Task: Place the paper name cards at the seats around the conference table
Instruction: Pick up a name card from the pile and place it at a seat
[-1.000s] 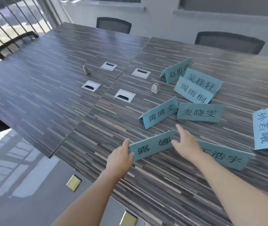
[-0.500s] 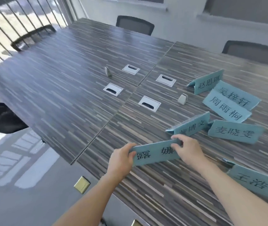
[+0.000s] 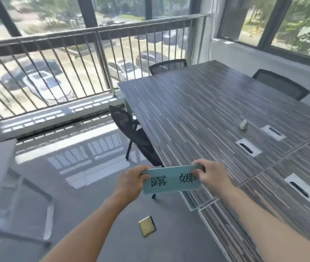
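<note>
I hold a light blue paper name card [image 3: 171, 181] with two black characters in the air, just off the near left edge of the striped conference table [image 3: 197, 110]. My left hand [image 3: 130, 181] grips its left end and my right hand [image 3: 211, 176] pinches its right end. The other name cards are out of view. A black mesh chair [image 3: 131, 133] is tucked at the table's near left side, beyond the card.
Two more black chairs [image 3: 167, 66] [image 3: 280, 85] stand at the table's far sides. Cable ports [image 3: 248, 147] and a small grey object [image 3: 243, 124] sit on the table. A brass floor box [image 3: 147, 226] lies below my hands. A railing [image 3: 56, 59] and windows run along the left.
I lifted the card off the table with both hands and carried it left past the table edge. My view swung left, so the other cards dropped out of sight.
</note>
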Action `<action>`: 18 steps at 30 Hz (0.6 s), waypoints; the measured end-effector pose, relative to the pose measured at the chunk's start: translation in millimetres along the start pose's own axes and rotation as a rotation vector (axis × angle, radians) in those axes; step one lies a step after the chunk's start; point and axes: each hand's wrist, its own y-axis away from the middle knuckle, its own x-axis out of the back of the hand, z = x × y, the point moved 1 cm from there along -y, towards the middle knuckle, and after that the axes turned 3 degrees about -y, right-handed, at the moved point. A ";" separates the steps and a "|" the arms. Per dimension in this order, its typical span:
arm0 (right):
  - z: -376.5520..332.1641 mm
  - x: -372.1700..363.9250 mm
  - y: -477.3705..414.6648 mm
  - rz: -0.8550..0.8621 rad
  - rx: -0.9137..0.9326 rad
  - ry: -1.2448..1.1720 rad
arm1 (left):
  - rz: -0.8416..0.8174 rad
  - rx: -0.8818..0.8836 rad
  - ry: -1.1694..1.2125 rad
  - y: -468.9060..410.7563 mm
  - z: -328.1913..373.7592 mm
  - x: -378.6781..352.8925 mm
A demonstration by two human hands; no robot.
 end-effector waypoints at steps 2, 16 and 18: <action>-48.1 -20.5 -32.1 -0.051 0.074 0.003 | 0.075 0.056 -0.012 -5.5 -36.4 35.9; -287.8 -196.8 -276.5 -0.311 0.402 -0.013 | 0.313 0.427 0.015 -107.3 -254.9 202.9; -308.8 -214.3 -310.1 -0.339 0.401 -0.025 | 0.329 0.451 0.002 -131.0 -270.8 219.9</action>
